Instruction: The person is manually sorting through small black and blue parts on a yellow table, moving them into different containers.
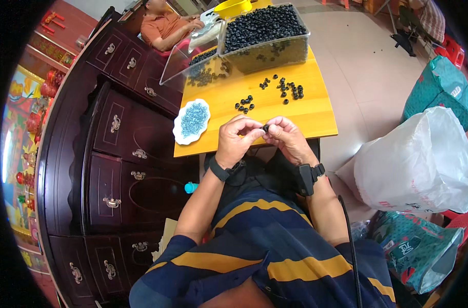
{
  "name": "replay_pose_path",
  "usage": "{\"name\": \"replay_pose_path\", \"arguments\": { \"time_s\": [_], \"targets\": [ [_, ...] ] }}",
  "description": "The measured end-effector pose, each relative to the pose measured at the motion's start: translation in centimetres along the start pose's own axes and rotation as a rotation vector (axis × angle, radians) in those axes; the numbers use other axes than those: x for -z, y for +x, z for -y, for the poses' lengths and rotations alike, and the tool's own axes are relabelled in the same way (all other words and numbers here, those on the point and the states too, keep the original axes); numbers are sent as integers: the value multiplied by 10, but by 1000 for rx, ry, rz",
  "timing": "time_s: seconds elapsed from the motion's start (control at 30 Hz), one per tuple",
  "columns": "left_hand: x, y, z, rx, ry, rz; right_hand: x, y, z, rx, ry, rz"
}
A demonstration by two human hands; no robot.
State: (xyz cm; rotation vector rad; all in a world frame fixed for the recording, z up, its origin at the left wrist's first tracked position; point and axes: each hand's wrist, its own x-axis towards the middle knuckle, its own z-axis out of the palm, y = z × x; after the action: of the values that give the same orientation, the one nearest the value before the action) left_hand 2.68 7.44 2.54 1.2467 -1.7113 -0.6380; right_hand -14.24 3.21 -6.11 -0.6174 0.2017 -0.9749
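Just past the near edge of the yellow table (213, 145), my two hands meet over a small round black part (266, 128). My left hand (238, 137) pinches it between thumb and forefinger, and my right hand (287, 136) grips it from the other side. The fingertips hide much of it. Beyond my hands lie loose black parts (244, 105) of the same look, with more scattered black parts (290, 90) farther right. To the left sits a white scalloped dish (180, 137) filled with tiny clear bluish pieces (194, 118).
A clear bin heaped with black parts (264, 28) stands at the table's far end, beside a tilted clear container (177, 66). Another person (167, 28) sits beyond. Dark wooden cabinets (126, 128) line the left; a white sack (413, 159) and teal bags (439, 90) stand right.
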Motion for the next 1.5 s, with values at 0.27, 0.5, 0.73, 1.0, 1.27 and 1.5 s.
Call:
{"name": "replay_pose_path", "arguments": {
  "time_s": [0.27,0.5,0.73,1.0,1.27,1.5],
  "targets": [
    [2,-4,-4,-42,91,-3,1,1,-1,8,-26,-18],
    [17,-9,0,94,-76,220,-6,0,0,-51,-78,59],
    [20,-27,3,-65,150,125,-12,2,-16,-99,-92,95],
    [11,-33,7,-224,358,-13,-10,2,-18,-150,-192,30],
    [3,-43,17,-207,349,-65,-7,-1,-15,-166,-214,19],
    [5,-46,25,-201,396,-58,-4,0,-26,-247,-161,-32]
  ]
}}
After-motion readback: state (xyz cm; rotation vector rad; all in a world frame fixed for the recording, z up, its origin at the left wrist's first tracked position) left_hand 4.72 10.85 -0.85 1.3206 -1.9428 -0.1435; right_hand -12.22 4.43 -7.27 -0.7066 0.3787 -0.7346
